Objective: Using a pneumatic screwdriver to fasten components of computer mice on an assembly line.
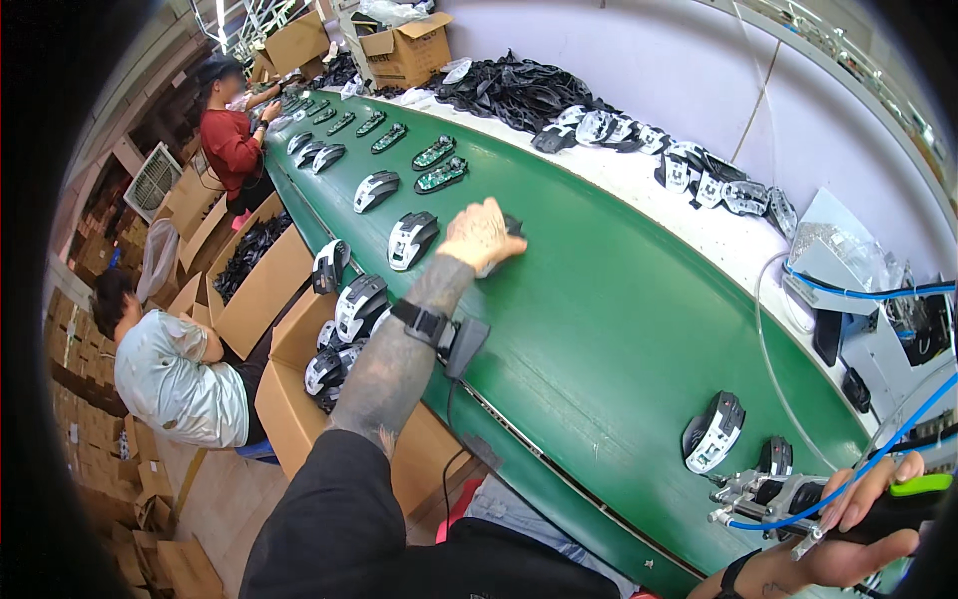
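Observation:
My left hand (pixel 481 238) reaches across the green conveyor belt (pixel 599 329), its fingers closed over a computer mouse (pixel 513 229) mostly hidden beneath it. At the lower right, my right hand (pixel 848 529) is curled around a black tool with a bright green part (pixel 920 485). The tool's kind is unclear. Beside that hand stands a metal fixture (pixel 768 494) with a blue air hose. A white-and-black mouse shell (pixel 715 433) lies near the fixture, and a dark mouse part (pixel 776 455) sits right at it. Another white-and-black mouse shell (pixel 412 241) lies left of my left hand.
Mouse bases with green circuit boards (pixel 441 175) and more shells line the far belt. A cardboard box (pixel 289 399) of mice stands at the near left edge. Black cables (pixel 519 90) heap on the white ledge (pixel 639 205). Two people (pixel 235 140) (pixel 185 379) sit or stand leftward.

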The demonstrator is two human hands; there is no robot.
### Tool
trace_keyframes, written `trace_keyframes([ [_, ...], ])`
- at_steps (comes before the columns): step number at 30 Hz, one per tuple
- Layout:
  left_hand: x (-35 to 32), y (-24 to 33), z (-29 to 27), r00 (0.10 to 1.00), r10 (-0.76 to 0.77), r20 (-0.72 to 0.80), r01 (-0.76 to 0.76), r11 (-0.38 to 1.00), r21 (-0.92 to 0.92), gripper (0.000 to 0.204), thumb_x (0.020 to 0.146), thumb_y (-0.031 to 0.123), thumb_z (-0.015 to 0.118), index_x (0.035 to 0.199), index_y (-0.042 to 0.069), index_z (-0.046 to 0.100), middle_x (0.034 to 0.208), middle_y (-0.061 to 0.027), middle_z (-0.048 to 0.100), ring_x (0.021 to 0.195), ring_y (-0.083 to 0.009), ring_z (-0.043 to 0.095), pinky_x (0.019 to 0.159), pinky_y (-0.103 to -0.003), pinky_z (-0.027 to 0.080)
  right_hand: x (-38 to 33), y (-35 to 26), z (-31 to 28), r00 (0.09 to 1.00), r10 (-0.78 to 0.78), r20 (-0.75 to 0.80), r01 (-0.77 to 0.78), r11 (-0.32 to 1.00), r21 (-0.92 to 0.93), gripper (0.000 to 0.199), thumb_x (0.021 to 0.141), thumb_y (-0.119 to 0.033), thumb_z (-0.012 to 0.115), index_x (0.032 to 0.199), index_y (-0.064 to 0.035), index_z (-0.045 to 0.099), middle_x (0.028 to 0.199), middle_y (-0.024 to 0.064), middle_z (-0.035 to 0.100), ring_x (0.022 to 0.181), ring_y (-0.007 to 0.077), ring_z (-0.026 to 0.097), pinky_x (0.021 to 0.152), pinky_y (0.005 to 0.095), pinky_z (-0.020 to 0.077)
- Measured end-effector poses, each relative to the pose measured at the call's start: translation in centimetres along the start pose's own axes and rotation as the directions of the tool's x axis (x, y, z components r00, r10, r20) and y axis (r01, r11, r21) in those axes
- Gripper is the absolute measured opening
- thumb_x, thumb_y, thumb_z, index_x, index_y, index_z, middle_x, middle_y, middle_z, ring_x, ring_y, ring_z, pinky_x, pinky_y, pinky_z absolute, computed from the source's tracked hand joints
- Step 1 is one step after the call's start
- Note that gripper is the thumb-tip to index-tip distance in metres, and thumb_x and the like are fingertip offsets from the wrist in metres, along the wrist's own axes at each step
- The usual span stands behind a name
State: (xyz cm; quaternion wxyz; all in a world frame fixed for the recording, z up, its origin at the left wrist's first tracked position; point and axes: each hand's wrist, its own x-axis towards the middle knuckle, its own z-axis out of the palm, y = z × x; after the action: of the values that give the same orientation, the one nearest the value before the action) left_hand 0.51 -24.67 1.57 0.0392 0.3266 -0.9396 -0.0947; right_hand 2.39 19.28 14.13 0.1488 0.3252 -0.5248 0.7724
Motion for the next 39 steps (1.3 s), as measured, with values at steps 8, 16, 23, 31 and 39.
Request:
trace_keyframes([
  [8, 10.6, -9.2, -4.1, 0.986, 0.082, -0.148, -0.043, 0.967, 0.252, 0.071, 0.06, 0.04, 0.074, 0.118, 0.006, 0.052, 0.113, -0.0187, 0.053, 0.108, -0.0329, 0.049, 0.093, -0.037, 0.041, 1.6, -0.4, -1.4, 0.997, 0.007, 0.079, -0.013, 0.997, 0.08, 0.066, 0.079, -0.062, 0.049, 0.099, 0.0014, 0.048, 0.057, 0.0065, 0.044, 0.044, 0.0148, 0.043, 0.043, 0.0234, 0.0404],
  [16, 15.0, -15.5, -1.9, 0.991, 0.132, -0.037, -0.129, 0.989, 0.075, 0.08, 0.063, 0.033, 0.076, 0.134, 0.02, 0.04, 0.135, -0.0126, 0.038, 0.125, -0.0296, 0.035, 0.103, -0.036, 0.031, 1.8, 0.2, -2.4, 0.999, 0.015, -0.043, -0.011, 0.996, 0.093, 0.066, 0.078, -0.06, 0.052, 0.102, 0.0004, 0.047, 0.058, 0.0078, 0.045, 0.043, 0.0151, 0.042, 0.044, 0.0251, 0.0384],
  [23, 16.8, -14.8, -1.4, 0.987, 0.132, -0.09, -0.125, 0.989, 0.08, 0.078, 0.066, 0.038, 0.073, 0.134, 0.017, 0.04, 0.134, -0.0142, 0.038, 0.123, -0.0324, 0.035, 0.104, -0.037, 0.03, 2.0, 1.0, -1.9, 1.0, -0.01, -0.007, 0.011, 0.997, 0.073, 0.066, 0.079, -0.06, 0.053, 0.101, 0.0012, 0.045, 0.059, 0.0088, 0.046, 0.043, 0.0162, 0.043, 0.044, 0.0243, 0.0387],
  [31, 16.9, -12.2, -0.7, 0.995, -0.062, 0.073, 0.057, 0.996, 0.07, 0.08, 0.072, 0.05, 0.063, 0.136, 0.014, 0.034, 0.139, -0.0161, 0.031, 0.129, -0.032, 0.029, 0.106, -0.04, 0.027, 1.7, 0.8, -2.1, 0.999, -0.033, 0.007, 0.032, 0.992, 0.119, 0.064, 0.08, -0.059, 0.052, 0.101, 0.0019, 0.046, 0.06, 0.0088, 0.047, 0.045, 0.015, 0.045, 0.046, 0.025, 0.041],
  [39, 7.0, 2.3, 3.5, 0.817, 0.555, 0.157, -0.56, 0.828, -0.017, 0.071, 0.076, 0.044, 0.063, 0.127, 0.0, 0.039, 0.118, -0.0235, 0.045, 0.113, -0.0369, 0.044, 0.093, -0.04, 0.04, 1.4, 0.9, -2.8, 0.999, 0.0, 0.033, 0.001, 1.0, -0.02, 0.05, 0.085, -0.046, 0.055, 0.103, -0.0049, 0.032, 0.059, 0.0004, 0.042, 0.043, 0.0084, 0.04, 0.049, 0.0198, 0.0335],
])
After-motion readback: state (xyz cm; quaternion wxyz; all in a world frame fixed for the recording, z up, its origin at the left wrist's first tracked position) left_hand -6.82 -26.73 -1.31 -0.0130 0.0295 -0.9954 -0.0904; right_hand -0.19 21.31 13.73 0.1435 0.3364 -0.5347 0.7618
